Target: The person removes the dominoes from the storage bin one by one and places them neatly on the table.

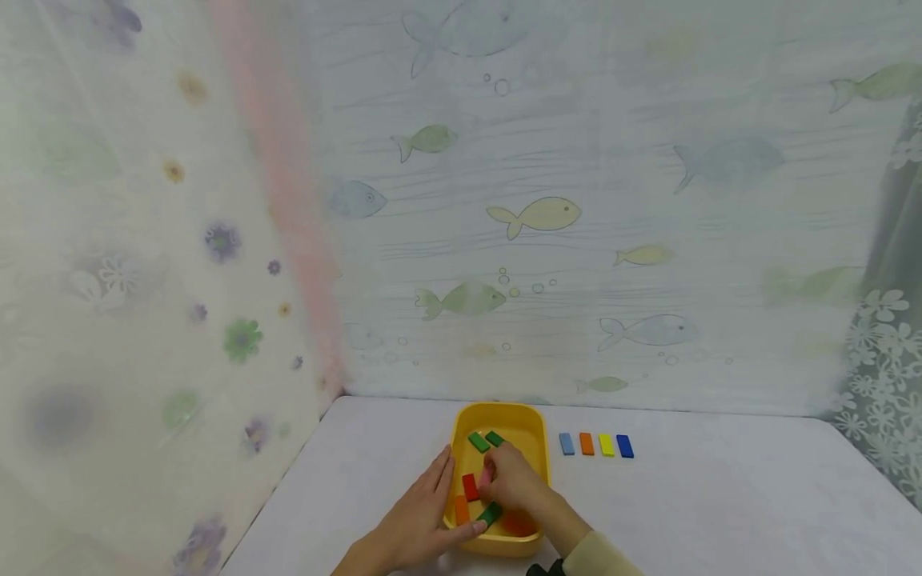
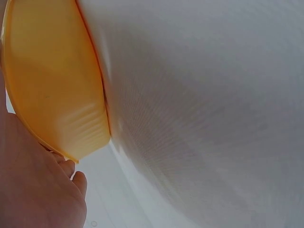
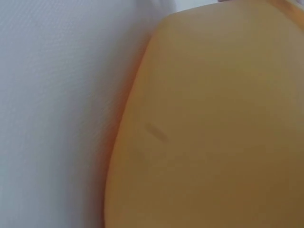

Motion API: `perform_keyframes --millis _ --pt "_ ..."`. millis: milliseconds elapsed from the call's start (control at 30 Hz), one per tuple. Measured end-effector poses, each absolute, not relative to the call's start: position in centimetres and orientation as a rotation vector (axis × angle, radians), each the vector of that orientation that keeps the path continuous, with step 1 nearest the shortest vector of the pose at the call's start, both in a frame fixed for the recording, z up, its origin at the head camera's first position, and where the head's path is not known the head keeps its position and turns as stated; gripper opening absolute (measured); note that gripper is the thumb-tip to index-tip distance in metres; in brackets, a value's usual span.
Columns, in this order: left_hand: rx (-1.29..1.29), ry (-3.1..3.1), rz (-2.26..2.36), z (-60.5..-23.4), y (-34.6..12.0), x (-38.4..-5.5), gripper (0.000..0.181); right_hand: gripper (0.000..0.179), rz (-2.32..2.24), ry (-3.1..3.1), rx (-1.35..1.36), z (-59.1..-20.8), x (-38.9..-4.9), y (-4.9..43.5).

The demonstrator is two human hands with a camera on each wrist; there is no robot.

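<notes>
A deep yellow plastic tray [image 1: 536, 432] stands on the white table, with several small coloured blocks inside. My right hand [image 1: 513, 478] reaches into it and pinches a pink block [image 1: 486, 476] between thumb and fingers. Beside that block lie a red block [image 1: 471, 486] and an orange block [image 1: 462, 510]; a dark green block [image 1: 491, 514] is by the near edge. Farther back in the tray are two green ones. My left hand [image 1: 414, 516] rests along the tray's left side, fingers extended and thumb over the near rim. Only tray wall [image 3: 204, 118] and cloth show in the right wrist view.
Right of the tray, a row on the white tablecloth [image 1: 691, 496] holds a light blue block [image 1: 567, 444], an orange one, a yellow block [image 1: 607, 445] and a dark blue block [image 1: 624, 446]. Behind the table hangs a fish-patterned curtain [image 1: 540, 344].
</notes>
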State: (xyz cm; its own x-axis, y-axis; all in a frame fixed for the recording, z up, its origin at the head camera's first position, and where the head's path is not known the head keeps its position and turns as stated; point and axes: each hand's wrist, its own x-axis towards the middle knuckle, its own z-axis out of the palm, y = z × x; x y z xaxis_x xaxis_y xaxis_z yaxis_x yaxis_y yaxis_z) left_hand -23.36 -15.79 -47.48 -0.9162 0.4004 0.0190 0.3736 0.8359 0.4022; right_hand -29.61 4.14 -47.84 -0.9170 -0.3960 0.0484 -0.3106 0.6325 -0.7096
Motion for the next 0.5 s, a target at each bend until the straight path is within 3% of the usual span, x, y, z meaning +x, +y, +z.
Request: perform_keyframes --millis 500 --pt "0.618 2.95 0.603 -47.39 -15.67 -23.26 0.11 0.022 -1.058 2.815 -0.569 -47.93 -29.38 3.99"
